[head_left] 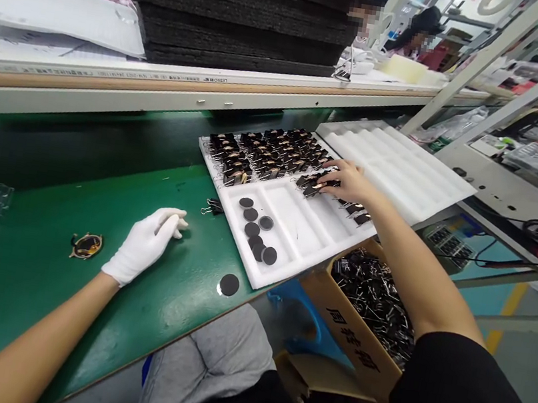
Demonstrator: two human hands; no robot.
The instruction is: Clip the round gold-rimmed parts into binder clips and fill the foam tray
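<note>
Left of everything, the gloved left hand [145,245] rests open and empty on the green bench [37,261], 1 loose binder clip [213,206] just right of its fingertips. Farther right, across the white foam tray [295,232] with 6 black discs [257,232], the bare right hand [347,181] touches binder clips [312,184] with loosely curled fingers; whether it pinches one, I cannot tell.

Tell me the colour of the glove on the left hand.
White; the glove on the left hand shows best in the head view.

Factory assembly line: long green-matted workbench [37,261], white foam trays [395,166] of binder clips [266,150], stacked black foam sheets [241,15], carton [355,335] of parts, co-workers' stations behind.
</note>
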